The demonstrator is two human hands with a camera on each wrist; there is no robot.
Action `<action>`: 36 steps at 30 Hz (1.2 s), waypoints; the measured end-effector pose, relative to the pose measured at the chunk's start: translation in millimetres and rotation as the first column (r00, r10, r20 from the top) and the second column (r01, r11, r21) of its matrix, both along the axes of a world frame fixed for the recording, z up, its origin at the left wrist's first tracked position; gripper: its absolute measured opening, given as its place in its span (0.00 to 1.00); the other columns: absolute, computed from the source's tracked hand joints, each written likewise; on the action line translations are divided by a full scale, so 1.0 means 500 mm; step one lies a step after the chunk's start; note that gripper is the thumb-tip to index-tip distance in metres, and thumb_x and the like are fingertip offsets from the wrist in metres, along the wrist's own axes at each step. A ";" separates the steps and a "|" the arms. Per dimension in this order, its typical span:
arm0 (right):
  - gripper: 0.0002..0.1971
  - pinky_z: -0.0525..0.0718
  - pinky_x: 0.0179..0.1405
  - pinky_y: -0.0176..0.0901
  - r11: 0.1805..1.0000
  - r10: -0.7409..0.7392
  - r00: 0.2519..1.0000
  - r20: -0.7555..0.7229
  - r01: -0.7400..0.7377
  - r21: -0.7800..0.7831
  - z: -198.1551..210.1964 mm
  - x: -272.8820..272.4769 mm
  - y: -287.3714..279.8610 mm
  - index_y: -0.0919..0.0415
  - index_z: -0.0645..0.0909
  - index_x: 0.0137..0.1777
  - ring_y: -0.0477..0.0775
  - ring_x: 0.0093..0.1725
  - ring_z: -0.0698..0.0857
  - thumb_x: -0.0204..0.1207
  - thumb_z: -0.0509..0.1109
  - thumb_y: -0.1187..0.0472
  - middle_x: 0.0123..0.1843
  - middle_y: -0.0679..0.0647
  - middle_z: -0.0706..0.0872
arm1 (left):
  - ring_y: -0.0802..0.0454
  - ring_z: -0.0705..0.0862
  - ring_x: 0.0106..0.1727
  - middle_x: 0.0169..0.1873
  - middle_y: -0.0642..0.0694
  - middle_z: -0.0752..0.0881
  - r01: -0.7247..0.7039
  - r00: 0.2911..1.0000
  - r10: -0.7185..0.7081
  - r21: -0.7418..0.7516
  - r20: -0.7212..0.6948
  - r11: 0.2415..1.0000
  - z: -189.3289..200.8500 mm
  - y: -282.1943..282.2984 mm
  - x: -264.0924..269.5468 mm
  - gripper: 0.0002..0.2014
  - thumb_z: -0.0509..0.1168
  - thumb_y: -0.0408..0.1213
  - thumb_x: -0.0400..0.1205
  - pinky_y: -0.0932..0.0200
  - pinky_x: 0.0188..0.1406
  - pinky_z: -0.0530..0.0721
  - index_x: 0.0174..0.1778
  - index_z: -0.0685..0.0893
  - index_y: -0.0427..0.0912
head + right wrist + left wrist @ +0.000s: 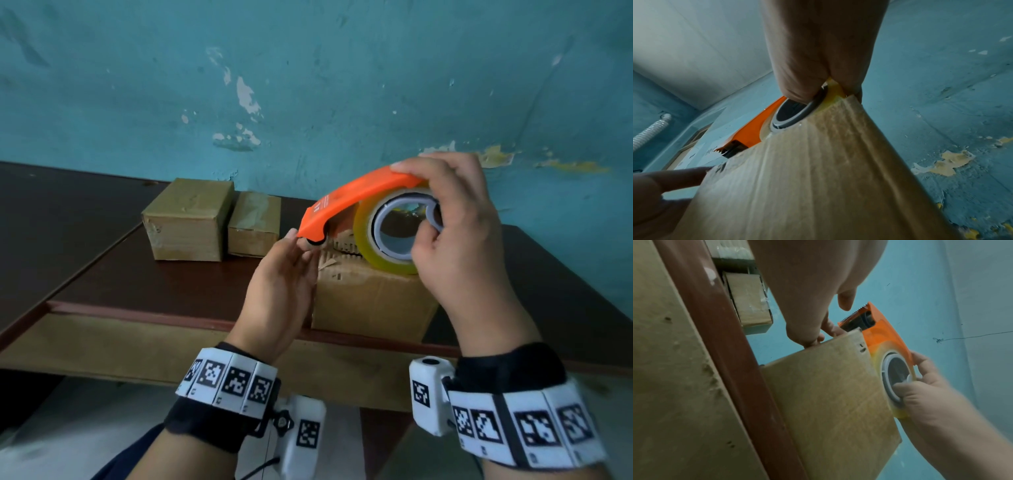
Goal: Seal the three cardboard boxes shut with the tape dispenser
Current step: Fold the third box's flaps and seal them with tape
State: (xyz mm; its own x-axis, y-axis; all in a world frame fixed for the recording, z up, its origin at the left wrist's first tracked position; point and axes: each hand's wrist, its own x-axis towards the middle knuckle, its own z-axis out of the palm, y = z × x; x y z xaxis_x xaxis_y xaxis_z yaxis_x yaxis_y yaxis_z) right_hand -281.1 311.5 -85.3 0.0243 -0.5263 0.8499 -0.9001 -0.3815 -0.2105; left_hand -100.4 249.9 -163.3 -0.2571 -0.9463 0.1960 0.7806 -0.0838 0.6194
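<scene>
My right hand (416, 204) grips the orange tape dispenser (356, 198), thumb inside the grey core and fingers over the top. Its yellowish clear tape roll (363, 236) rests on the top of the near cardboard box (370, 301) at the table's front edge. My left hand (301, 243) reaches up beside that box, fingers fairly straight, touching the box's top left corner under the dispenser's nose. The serrated cutter (857, 311) shows in the left wrist view, just above the left fingers (813, 335). Any tape end there is not visible. Two smaller boxes (188, 219) (255, 222) stand side by side at the back left.
The dark brown table (154, 281) has a red front edge (719, 337), and the near box overhangs it slightly. A peeling teal wall (308, 85) rises right behind the boxes. A second dark surface (51, 212) adjoins on the left.
</scene>
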 end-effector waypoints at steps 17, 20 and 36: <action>0.36 0.85 0.68 0.52 0.999 -0.023 0.999 -0.036 0.024 0.022 0.001 0.011 -0.011 0.53 0.82 0.72 0.52 0.66 0.82 0.70 0.62 0.86 0.67 0.54 0.78 | 0.38 0.69 0.56 0.56 0.37 0.72 -0.085 0.969 0.070 0.053 0.237 0.995 0.012 -0.010 0.003 0.20 0.72 0.39 0.75 0.38 0.55 0.66 0.61 0.79 0.37; 0.37 0.86 0.67 0.53 0.999 -0.037 0.999 -0.037 0.039 0.027 0.000 0.013 -0.012 0.51 0.82 0.72 0.52 0.65 0.82 0.70 0.62 0.86 0.67 0.53 0.78 | 0.38 0.70 0.49 0.49 0.36 0.74 -0.111 0.955 0.097 0.036 0.281 0.993 0.014 -0.019 0.006 0.08 0.65 0.36 0.85 0.46 0.47 0.71 0.56 0.81 0.35; 0.36 0.86 0.65 0.59 0.998 -0.040 0.997 -0.064 0.043 0.047 -0.001 0.017 -0.015 0.51 0.82 0.72 0.58 0.66 0.82 0.71 0.62 0.85 0.67 0.55 0.78 | 0.57 0.68 0.39 0.37 0.52 0.70 -0.204 0.650 0.292 -0.209 0.701 0.956 -0.003 -0.013 -0.021 0.11 0.54 0.43 0.95 0.59 0.37 0.66 0.49 0.73 0.45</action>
State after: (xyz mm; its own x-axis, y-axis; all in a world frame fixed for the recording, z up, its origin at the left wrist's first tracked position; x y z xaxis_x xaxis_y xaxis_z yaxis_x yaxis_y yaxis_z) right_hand -272.6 303.9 -85.9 0.0545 -0.5680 0.8212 -0.9268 -0.3347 -0.1700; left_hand -110.8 243.5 -165.0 -0.1173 -0.9816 0.1508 0.0715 0.1431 0.9871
